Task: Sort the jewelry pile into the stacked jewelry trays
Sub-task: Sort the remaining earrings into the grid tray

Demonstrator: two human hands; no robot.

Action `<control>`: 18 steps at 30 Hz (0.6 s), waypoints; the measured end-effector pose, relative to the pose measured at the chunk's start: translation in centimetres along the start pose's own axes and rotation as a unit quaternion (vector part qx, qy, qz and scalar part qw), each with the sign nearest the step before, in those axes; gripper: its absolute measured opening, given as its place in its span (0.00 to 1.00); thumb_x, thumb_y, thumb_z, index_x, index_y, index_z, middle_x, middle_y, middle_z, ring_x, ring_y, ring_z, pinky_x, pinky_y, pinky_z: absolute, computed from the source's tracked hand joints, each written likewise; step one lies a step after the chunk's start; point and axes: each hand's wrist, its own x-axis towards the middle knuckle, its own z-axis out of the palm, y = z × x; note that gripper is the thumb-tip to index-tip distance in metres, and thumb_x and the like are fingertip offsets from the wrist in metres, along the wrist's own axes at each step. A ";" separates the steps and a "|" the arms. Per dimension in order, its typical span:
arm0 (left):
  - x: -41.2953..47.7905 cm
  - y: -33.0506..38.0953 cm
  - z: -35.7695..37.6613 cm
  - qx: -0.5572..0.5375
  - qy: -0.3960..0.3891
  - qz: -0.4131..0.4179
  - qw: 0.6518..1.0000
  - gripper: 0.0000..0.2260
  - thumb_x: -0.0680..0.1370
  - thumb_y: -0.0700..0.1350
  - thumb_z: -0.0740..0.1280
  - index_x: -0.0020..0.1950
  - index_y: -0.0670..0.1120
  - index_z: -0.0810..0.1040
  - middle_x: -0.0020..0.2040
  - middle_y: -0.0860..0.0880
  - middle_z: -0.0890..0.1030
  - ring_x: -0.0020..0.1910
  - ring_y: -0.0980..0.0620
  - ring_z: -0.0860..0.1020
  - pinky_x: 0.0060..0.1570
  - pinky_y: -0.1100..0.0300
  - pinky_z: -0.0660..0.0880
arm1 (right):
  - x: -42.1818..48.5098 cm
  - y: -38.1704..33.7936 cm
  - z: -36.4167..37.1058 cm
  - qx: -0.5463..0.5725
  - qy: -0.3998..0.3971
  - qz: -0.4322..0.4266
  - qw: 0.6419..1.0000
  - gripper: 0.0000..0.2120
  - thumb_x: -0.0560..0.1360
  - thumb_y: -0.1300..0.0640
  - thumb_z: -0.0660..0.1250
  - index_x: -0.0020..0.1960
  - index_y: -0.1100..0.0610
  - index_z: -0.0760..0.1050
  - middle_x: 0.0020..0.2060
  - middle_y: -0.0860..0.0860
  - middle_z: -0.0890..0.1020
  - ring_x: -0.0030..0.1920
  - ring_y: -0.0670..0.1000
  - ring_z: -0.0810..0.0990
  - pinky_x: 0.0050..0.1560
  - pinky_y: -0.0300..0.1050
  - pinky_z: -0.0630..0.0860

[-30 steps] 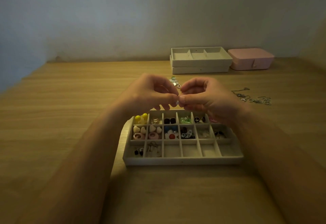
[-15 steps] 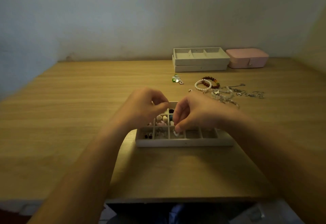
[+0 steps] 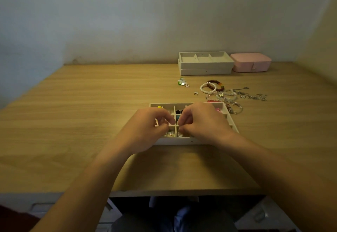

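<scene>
Hands — left [image 3: 145, 126], right [image 3: 204, 122] — lowered into tray [image 3: 184, 141].

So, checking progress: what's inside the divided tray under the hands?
The divided tray holds a yellow bead, dark studs, a pink piece and silvery bits in the near row. The left hand and right hand cover most compartments, hiding their contents.

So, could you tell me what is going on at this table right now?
A person is sorting jewelry into a divided tray on the table. The left hand and right hand are both over its near compartments, fingers curled, fingertips close together; whether they pinch a piece is too small to tell. The jewelry pile of bracelets and chains lies unsorted beyond the tray, and the stacked trays sit at the back beside a pink box.
</scene>
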 end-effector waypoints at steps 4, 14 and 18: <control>-0.4 -0.1 0.4 0.024 -0.035 0.008 0.999 0.11 0.74 0.47 0.62 0.46 0.59 0.83 0.41 0.55 0.77 0.37 0.59 0.73 0.40 0.58 0.69 | -0.1 0.8 -1.1 0.035 0.010 -0.025 0.999 0.08 0.77 0.58 0.73 0.48 0.44 0.84 0.41 0.40 0.85 0.43 0.38 0.83 0.46 0.42 0.81; 0.2 0.9 0.7 0.169 -0.088 0.029 0.981 0.14 0.81 0.47 0.60 0.57 0.61 0.83 0.48 0.56 0.74 0.50 0.54 0.73 0.50 0.55 0.71 | -0.5 1.8 -1.3 0.126 -0.076 -0.018 0.989 0.08 0.79 0.60 0.65 0.52 0.48 0.78 0.42 0.44 0.87 0.46 0.43 0.84 0.51 0.51 0.81; 0.3 0.9 1.1 0.182 -0.104 0.038 0.977 0.14 0.82 0.47 0.60 0.58 0.61 0.83 0.41 0.61 0.69 0.46 0.57 0.69 0.44 0.58 0.66 | -0.4 1.9 -1.1 0.121 -0.092 -0.018 0.988 0.08 0.79 0.60 0.65 0.52 0.48 0.78 0.42 0.44 0.87 0.46 0.45 0.85 0.52 0.51 0.82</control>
